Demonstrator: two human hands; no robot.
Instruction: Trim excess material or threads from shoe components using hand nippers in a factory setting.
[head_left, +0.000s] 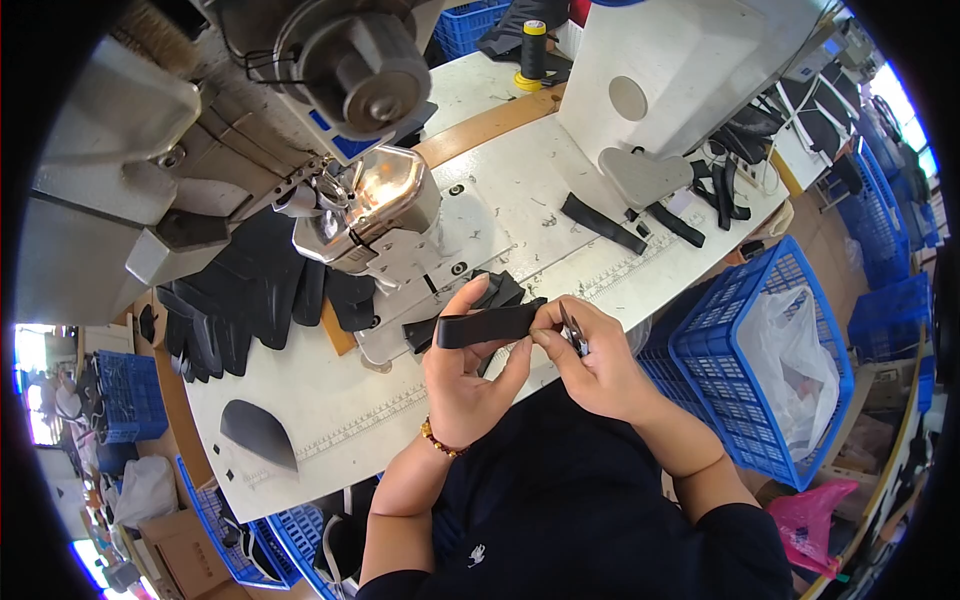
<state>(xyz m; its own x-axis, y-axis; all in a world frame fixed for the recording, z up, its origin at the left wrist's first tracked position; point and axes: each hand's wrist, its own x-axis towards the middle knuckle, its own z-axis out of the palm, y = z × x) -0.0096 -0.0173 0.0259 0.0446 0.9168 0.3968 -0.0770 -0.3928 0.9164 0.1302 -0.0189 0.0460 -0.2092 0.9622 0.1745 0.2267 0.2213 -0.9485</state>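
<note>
In front of my chest, above the table's near edge, my left hand (466,388) holds a folded black strip (486,327), its thumb and fingers curled about it. At the strip's right end, my right hand (598,368) pinches with thumb and forefinger. Small metal thread snips (572,332) are also held in that hand, their blades pointing away from me. More black strips (502,289) lie bunched just beyond my left fingers, partly hidden by them. Past these stands the sewing machine's lit needle area (385,200).
Black cut pieces (255,285) are heaped at left, with a curved dark piece (258,432) nearer. Loose black strips (603,223) lie right of the machine bed. A black thread spool (533,52) stands at the back. To my right is a blue crate (715,385) with plastic bags.
</note>
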